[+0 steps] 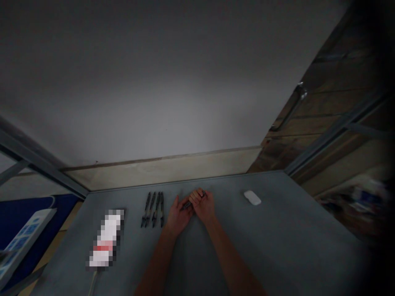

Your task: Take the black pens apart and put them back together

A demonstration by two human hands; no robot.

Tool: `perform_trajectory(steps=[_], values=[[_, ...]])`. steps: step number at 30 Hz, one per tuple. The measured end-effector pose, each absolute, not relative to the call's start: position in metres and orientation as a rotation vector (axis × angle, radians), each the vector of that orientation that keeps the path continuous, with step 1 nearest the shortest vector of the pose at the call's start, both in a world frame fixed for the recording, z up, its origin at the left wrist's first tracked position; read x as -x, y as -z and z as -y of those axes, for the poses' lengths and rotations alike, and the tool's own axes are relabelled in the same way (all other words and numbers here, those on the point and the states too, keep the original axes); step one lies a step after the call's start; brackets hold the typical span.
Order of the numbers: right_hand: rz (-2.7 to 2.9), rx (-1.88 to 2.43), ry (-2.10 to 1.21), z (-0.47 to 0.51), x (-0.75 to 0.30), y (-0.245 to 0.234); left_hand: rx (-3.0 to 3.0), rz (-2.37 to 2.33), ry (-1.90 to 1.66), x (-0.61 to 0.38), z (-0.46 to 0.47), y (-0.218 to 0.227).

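Observation:
My hands meet near the far middle of the grey table (234, 234), both on a dark pen (188, 204) that lies slanted between them. My left hand (179, 218) grips the pen's lower end, and my right hand (202, 205) curls over its upper part, hiding much of the barrel. To the left of my left hand, several dark pens (153, 209) lie side by side, pointing away from me. A white computer mouse (252, 197) sits to the right of my right hand.
A pixelated white and red object (106, 238) lies on the table's left, with a cable running toward the near edge. Below the table's left side, a white power strip (24, 242) rests on a blue surface. A wall rises behind the far edge, and a door handle (291, 107) shows at right.

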State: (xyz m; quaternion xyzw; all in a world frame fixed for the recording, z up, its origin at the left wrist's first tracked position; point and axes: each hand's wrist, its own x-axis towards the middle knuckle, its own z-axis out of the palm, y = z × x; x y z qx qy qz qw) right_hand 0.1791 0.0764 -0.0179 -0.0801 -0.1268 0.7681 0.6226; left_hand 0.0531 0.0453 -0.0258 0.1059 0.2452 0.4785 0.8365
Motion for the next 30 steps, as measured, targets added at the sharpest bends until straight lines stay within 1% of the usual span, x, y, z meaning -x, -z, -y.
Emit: perform_trajectory(steps=[11, 18, 25, 30], values=[[0.358, 0.262, -1.767, -0.070, -0.174, 0.009, -0.171, -0.527, -1.027, -0.053, -0.047, 0.034], [0.443, 0.296, -1.866, -0.064, -0.169, 0.004, -0.205, -0.528, -1.035, -0.053, -0.044, 0.031], [0.476, 0.305, -1.871, -0.060, -0.161, 0.002, -0.235, -0.481, -1.046, -0.056, -0.045, 0.030], [0.544, 0.364, -1.859, -0.056, -0.153, 0.003, -0.201, -0.540, -1.053, -0.056, -0.047, 0.035]])
